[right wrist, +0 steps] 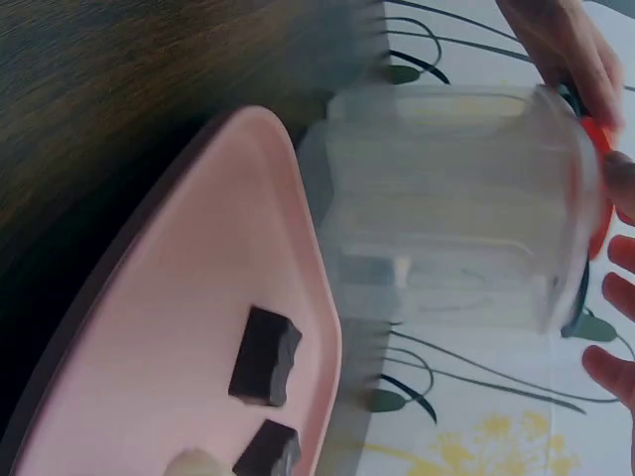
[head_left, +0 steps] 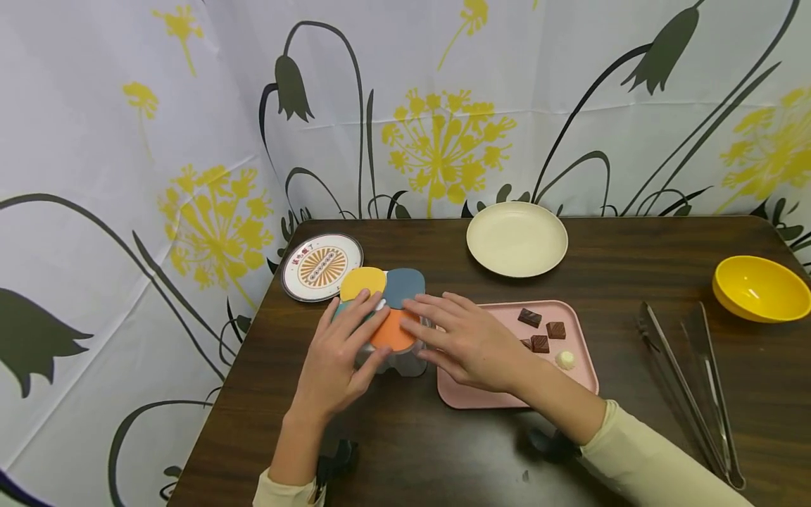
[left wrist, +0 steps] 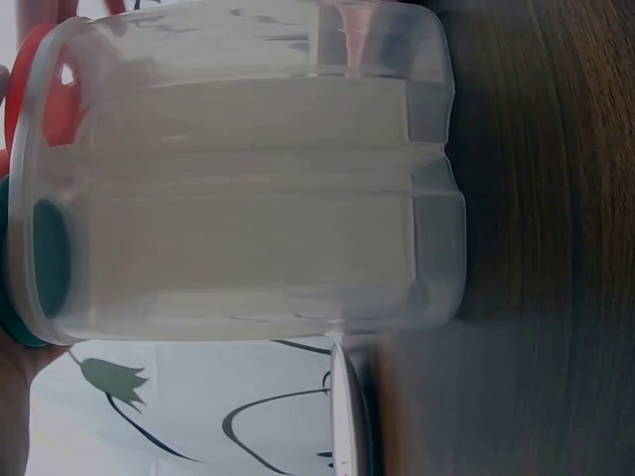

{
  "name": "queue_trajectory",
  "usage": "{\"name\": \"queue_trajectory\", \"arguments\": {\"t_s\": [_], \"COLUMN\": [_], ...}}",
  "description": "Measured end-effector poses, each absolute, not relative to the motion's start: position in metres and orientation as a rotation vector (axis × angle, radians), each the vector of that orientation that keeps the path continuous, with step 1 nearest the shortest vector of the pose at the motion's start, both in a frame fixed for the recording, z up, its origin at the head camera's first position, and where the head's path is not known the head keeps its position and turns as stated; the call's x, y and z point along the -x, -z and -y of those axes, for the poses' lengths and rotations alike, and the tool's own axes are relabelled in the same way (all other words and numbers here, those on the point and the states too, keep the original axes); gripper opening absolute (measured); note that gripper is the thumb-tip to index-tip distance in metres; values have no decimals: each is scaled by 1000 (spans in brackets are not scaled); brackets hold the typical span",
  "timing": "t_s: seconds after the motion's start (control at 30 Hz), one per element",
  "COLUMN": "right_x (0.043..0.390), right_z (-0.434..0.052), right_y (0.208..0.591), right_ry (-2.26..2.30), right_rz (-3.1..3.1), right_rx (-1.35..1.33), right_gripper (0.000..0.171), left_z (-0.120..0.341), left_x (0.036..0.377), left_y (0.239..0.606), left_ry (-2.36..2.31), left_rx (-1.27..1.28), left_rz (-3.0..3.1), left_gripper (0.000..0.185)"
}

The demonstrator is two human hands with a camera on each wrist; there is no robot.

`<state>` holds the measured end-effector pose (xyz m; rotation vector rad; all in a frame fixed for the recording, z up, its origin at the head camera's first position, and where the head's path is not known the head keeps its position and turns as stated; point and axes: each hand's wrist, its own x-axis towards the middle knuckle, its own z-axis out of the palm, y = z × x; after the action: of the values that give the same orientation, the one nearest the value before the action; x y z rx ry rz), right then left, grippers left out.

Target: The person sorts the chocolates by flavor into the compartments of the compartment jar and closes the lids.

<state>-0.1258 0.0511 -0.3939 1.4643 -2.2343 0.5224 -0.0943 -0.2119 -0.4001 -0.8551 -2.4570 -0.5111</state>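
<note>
Resting flat on container lid (head_left: 386, 310): left hand (head_left: 338, 359) & right hand (head_left: 465, 341), grips open; coaster (head_left: 322, 267) writing unreadable.

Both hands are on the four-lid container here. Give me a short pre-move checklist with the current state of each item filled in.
1. Left hand on the container: ok, fingers lie over the lids.
2. Right hand on it: ok, fingers rest on the orange lid.
3. Lids seated: cannot tell.
4. Container upright on the table: ok.
5. Container contents: cannot tell, walls are cloudy.
6. Pink tray close at the right hand's side with chocolates on it: not ok, bump risk.
</note>
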Motion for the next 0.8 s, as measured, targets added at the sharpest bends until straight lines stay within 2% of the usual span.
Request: {"name": "queue_trajectory", "arguments": {"t_s": [0.23, 0.8], "right_x": [131, 134], "right_z": [-39, -41], "right_y": [397, 392], "right_ry": [-458, -313], "right_rz": [2173, 2118], "right_rx": [-1430, -1446], "right_gripper": [44, 44], "left_z": [213, 211], "left_x": [96, 100], "left_y": [403, 408], "left_ry": [544, 526], "left_rx": [889, 925], "left_rz": [2390, 2313], "left_gripper": [62, 58]}}
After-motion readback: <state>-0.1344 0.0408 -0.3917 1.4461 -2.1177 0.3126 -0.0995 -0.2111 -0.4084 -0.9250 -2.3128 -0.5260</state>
